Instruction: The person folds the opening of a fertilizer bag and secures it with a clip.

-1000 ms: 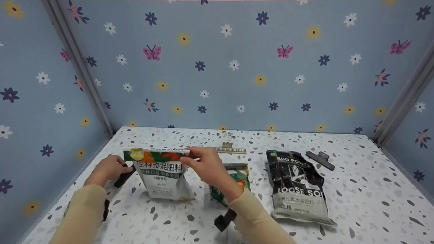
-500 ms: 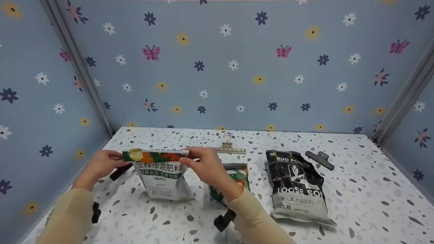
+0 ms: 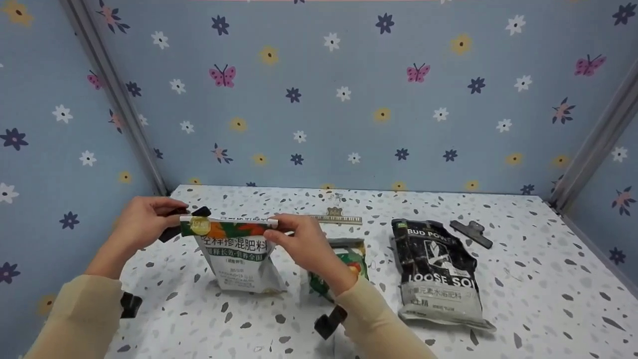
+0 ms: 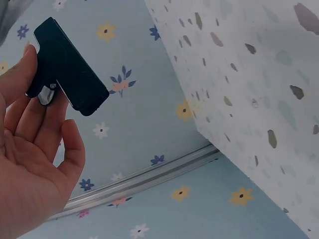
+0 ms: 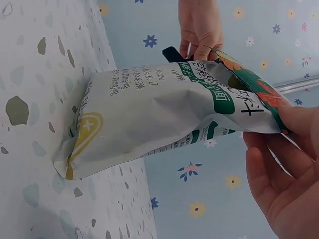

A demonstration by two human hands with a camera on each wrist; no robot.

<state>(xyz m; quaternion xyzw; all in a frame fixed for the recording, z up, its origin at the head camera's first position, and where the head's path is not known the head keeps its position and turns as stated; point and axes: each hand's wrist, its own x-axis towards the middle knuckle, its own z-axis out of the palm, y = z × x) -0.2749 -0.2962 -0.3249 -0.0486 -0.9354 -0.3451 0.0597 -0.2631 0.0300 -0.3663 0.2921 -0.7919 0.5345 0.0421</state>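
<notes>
A white fertilizer bag [image 3: 238,273] stands upright on the table, its green and orange top folded over into a strip. My right hand [image 3: 304,244] pinches the right end of that fold, thumb in front and fingers behind, as the right wrist view also shows. At the fold's left end is my left hand [image 3: 137,224], holding a black bag clip [image 4: 72,67] between thumb and fingers. The clip's long bar points away from the palm in the left wrist view; in the head view the bag's top corner partly hides it.
A green patterned pouch [image 3: 356,254] lies partly behind my right forearm. To the right are a black and grey soil bag [image 3: 438,274] and another black clip [image 3: 471,233]. A gold clip [image 3: 336,218] lies behind, near the flowered wall [image 3: 359,134].
My left hand has risen from low beside the bag to the level of its folded top, bringing the black clip up with it. The right hand keeps its pinch on the fold.
</notes>
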